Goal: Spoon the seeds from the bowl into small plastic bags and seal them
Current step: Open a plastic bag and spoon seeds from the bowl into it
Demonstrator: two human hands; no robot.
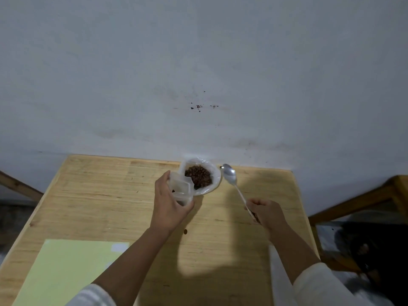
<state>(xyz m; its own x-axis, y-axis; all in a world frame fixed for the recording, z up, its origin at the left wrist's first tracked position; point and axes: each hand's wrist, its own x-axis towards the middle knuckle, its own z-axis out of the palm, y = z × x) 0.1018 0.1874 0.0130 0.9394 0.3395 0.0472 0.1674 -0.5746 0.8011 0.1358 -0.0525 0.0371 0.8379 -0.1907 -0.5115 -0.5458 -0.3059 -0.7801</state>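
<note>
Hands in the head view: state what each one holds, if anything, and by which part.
The left hand grips a small clear plastic bag around its lower part, mouth up. The right hand holds a metal spoon by the handle's end.

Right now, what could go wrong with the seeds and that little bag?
The small clear plastic bag in the left hand has a narrow, floppy mouth, so brown seeds could miss it; one stray seed already lies on the wooden table. The white bowl sits near the far edge, and the metal spoon might nudge it.
</note>
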